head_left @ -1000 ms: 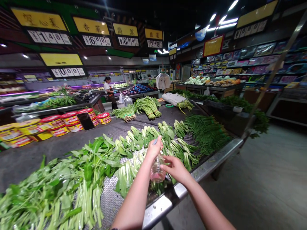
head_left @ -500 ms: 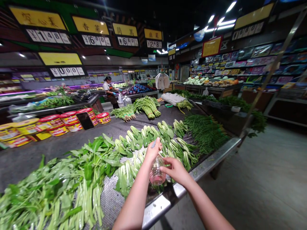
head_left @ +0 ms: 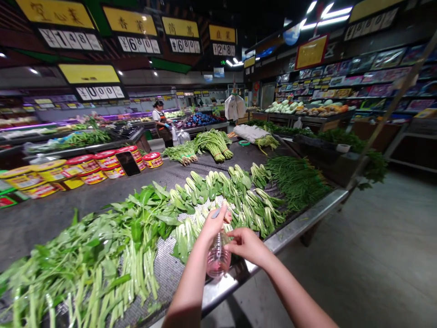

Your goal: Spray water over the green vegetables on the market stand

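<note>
A clear ribbed plastic bottle [head_left: 218, 260], pinkish toward its bottom, is tilted over the metal edge of the vegetable stand. My left hand [head_left: 216, 221] is closed round its top, where a small grey piece [head_left: 215, 213] shows; the rest of the top is hidden. From the right, my right hand [head_left: 247, 246] has its thumb and fingers bent against the bottle's side. Small bunches of leafy greens with pale stems [head_left: 235, 182] lie in rows just beyond my hands. Long-stemmed leafy greens [head_left: 112, 246] are heaped on the left.
A metal rail [head_left: 303, 225] edges the stand. Thin dark-green stalks [head_left: 297, 182] lie at the right, tied bunches [head_left: 215, 143] farther back. Red and yellow tubs [head_left: 83, 166] line the left, with a phone-like dark panel [head_left: 128, 163] against them. A person in an apron [head_left: 162, 123] stands beyond.
The bottle and both my hands have come slightly lower and nearer, the bottle shifting left. The view has turned a little. The distant person has shifted posture.
</note>
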The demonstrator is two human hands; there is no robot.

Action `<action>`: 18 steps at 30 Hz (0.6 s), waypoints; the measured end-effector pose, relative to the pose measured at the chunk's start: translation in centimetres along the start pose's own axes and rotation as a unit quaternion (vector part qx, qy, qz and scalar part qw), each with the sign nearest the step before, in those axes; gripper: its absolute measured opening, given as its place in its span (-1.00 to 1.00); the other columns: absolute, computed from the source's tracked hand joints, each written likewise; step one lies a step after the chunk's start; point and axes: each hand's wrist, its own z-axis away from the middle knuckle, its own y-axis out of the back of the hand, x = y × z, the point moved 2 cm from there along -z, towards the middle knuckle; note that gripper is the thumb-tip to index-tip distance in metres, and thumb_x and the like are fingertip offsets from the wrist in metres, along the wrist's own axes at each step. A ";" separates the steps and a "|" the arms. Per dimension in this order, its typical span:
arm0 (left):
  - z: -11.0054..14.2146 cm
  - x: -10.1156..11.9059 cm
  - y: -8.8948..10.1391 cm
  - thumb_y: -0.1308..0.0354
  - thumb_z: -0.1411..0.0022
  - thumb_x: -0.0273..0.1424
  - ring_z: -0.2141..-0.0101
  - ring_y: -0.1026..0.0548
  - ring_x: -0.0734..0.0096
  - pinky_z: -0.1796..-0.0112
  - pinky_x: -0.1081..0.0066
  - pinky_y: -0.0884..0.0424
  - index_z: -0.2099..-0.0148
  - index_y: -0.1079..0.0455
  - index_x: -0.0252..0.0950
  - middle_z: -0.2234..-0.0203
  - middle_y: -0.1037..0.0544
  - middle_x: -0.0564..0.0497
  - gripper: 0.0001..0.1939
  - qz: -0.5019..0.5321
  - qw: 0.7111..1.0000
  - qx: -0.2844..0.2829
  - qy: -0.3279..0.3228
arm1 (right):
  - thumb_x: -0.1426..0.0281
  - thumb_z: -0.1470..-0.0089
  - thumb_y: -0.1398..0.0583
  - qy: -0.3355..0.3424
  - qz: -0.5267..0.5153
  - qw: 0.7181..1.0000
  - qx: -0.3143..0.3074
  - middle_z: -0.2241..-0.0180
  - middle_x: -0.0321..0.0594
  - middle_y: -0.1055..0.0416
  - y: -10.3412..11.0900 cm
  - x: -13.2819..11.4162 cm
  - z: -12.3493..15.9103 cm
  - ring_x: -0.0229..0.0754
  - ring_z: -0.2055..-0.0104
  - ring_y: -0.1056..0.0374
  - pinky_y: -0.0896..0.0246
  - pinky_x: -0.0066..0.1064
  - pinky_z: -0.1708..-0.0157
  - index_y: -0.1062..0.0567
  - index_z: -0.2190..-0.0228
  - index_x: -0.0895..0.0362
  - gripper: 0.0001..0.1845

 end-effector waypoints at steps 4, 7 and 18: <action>1.1 -1.4 0.0 0.01 -0.07 0.09 0.46 -0.42 0.35 0.49 0.42 -0.28 0.41 -0.40 -0.28 0.49 -0.50 -0.03 -0.50 0.024 0.999 -0.028 0.025 | 0.32 0.07 -0.22 0.001 0.038 0.999 -0.028 0.67 -0.39 -0.24 -0.5 0.1 0.3 -0.36 0.61 -0.09 0.05 -0.52 0.57 -0.55 0.51 0.19 -0.82; 1.9 -2.1 0.1 -0.01 -0.07 0.07 0.44 -0.43 0.35 0.47 0.42 -0.30 0.39 -0.41 -0.28 0.48 -0.50 -0.03 -0.51 0.043 0.998 -0.026 0.028 | 0.31 0.07 -0.23 -0.006 0.038 0.999 -0.030 0.65 -0.37 -0.28 -0.8 0.5 0.6 -0.35 0.60 -0.12 0.03 -0.52 0.58 -0.54 0.50 0.19 -0.81; 4.5 -1.1 2.3 0.07 -0.12 0.08 0.38 -0.45 0.37 0.30 0.37 -0.37 0.40 -0.40 -0.30 0.42 -0.50 -0.07 -0.47 0.062 0.998 -0.014 -0.022 | 0.20 0.30 -0.37 0.031 -0.008 0.999 0.039 0.13 -0.10 -0.43 -5.6 -0.1 1.2 -0.07 0.15 -0.35 -0.24 -0.25 0.13 -0.41 0.07 0.17 -0.30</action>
